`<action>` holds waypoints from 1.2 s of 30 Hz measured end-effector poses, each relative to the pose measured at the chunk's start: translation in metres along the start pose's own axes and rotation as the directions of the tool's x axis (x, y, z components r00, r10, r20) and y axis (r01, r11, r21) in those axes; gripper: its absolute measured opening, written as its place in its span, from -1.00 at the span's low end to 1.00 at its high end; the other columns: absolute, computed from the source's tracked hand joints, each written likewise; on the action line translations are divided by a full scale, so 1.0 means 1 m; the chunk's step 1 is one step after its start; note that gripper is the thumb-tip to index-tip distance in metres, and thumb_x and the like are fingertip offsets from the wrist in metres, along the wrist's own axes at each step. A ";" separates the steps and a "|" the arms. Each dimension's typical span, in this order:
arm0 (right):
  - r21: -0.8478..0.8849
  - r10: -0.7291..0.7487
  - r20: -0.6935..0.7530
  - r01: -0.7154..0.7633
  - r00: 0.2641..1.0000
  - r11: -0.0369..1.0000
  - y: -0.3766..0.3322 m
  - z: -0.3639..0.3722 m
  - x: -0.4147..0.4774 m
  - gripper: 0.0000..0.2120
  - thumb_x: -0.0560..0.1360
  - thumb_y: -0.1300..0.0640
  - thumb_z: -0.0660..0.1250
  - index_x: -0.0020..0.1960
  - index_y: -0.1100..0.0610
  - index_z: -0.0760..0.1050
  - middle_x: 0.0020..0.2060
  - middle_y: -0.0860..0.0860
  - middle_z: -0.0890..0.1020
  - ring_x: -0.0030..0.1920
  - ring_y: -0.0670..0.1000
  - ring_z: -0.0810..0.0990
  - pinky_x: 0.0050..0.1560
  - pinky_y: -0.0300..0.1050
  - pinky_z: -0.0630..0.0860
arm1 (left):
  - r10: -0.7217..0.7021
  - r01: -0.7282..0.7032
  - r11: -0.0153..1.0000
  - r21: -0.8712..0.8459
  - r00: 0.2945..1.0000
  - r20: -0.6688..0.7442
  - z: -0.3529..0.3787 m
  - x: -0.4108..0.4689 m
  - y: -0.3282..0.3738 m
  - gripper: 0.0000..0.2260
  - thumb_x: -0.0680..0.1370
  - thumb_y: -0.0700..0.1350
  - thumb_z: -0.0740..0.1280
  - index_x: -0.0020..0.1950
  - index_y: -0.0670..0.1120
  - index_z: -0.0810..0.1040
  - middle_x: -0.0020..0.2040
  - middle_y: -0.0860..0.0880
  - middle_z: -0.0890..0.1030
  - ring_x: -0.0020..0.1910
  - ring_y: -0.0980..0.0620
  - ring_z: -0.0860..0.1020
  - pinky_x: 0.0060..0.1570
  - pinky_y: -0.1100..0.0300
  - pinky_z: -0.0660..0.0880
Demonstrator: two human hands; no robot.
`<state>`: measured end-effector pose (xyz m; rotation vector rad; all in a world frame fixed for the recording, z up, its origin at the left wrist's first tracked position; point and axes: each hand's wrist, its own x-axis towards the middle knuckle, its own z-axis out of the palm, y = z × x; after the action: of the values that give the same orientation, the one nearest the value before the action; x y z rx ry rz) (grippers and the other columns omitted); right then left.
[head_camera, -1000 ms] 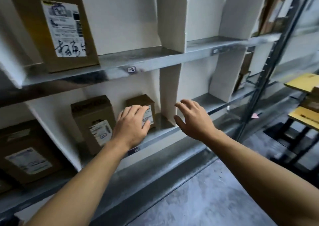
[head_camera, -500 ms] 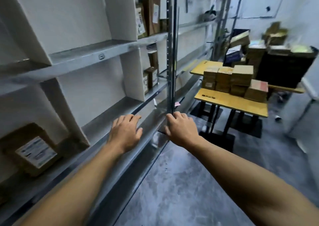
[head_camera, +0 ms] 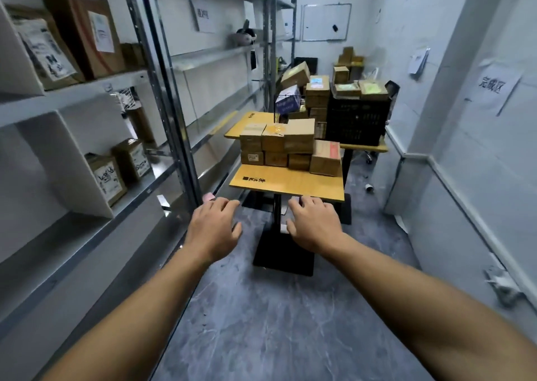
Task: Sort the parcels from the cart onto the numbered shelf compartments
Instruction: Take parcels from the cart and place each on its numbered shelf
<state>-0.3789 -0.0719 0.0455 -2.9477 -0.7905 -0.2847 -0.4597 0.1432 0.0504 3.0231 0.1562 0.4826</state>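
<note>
My left hand (head_camera: pixel 213 229) and my right hand (head_camera: pixel 313 225) reach forward side by side, palms down, fingers spread, both empty. Just beyond them stands a yellow-topped cart (head_camera: pixel 286 183) carrying a stack of several brown cardboard parcels (head_camera: pixel 290 146). The grey metal shelf (head_camera: pixel 72 98) with white dividers runs along the left. Labelled parcels (head_camera: pixel 107 178) stand in its lower compartment, and larger parcels (head_camera: pixel 84 36) stand in the upper one.
A black crate (head_camera: pixel 359 121) topped with boxes sits on a table behind the cart, with more boxes (head_camera: pixel 318 91) piled beside it. A whiteboard (head_camera: pixel 325 22) hangs on the far wall. A white wall (head_camera: pixel 479 162) bounds the narrow aisle on the right.
My view has swung right, from the shelf to the cart. My left hand let go of a small parcel in the lower compartment, and both hands moved away from the shelf toward the cart.
</note>
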 end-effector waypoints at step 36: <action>0.046 0.227 -0.033 -0.225 0.973 0.973 0.236 0.089 0.423 -0.54 0.58 -0.14 0.16 0.42 0.01 0.31 0.33 0.09 0.47 0.28 0.18 0.46 0.18 0.12 0.44 | 0.217 -0.215 0.976 -0.038 0.974 0.063 0.180 0.511 0.032 -0.57 0.59 0.11 0.20 0.44 0.04 0.33 0.37 0.00 0.43 0.34 -0.06 0.37 0.33 0.00 0.30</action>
<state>0.1135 -0.0581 0.0365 -2.9456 -0.4437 -0.3025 0.0827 0.1582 0.0393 3.0352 -0.1850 0.3937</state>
